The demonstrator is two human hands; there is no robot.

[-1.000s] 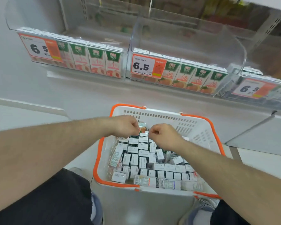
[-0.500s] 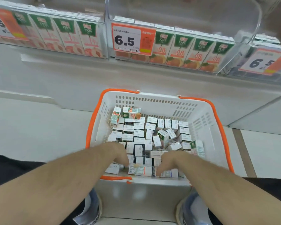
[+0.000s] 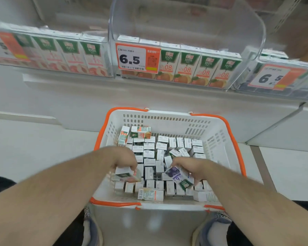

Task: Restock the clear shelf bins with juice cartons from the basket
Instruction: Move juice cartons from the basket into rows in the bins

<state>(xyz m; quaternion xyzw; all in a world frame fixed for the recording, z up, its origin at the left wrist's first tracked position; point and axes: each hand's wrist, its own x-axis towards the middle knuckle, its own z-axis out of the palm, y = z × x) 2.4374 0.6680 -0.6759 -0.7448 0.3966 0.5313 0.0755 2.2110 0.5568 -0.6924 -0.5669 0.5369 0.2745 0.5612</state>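
Cartons: left hand (image 3: pixel 124 159) grips one (image 3: pixel 125 174), right hand (image 3: pixel 190 168) a purple one (image 3: pixel 178 176), near basket (image 3: pixel 167 119) front; lift clear, match bins (image 3: pixel 185 29) by flavour.

Basket (image 3: pixel 169 119) on floor directly before me, between my feet, below the shelf. Cartons packed upright inside it; a few lie flat along its near wall, two more against its far-left corner. My left hand (image 3: pixel 124 159) in basket's near-left part, holding a carton (image 3: pixel 125 174). My right hand (image 3: pixel 190 167) in near-right part, holding a tilted carton (image 3: pixel 179 177). Behind and above basket: three bins side by side. Middle bin (image 3: pixel 185 29) straight behind basket, a row of cartons along its front.
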